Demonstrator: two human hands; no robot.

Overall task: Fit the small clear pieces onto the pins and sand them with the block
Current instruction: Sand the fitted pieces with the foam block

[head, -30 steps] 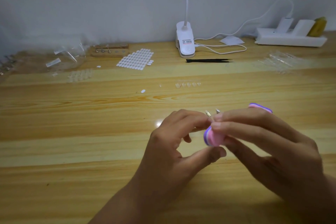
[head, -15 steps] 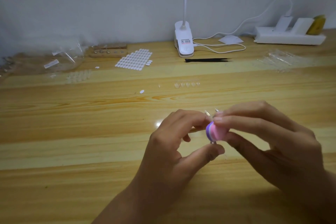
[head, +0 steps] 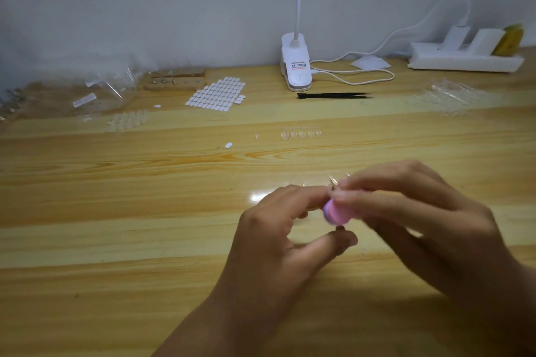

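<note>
Here the right hand [head: 420, 220] grips the pink block [head: 338, 213], held against a pin [head: 332, 180] that the left hand [head: 269, 238] pinches, above the table [head: 116, 211]; clear pieces [head: 301, 134] lie in a row farther back.

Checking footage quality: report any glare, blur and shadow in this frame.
Head view: a glare patch on the table just beyond the left hand. The pink sanding block in the right hand is motion-blurred. The pin the left hand pinches barely resolves. Shadow darkens the table under the forearms.
</note>
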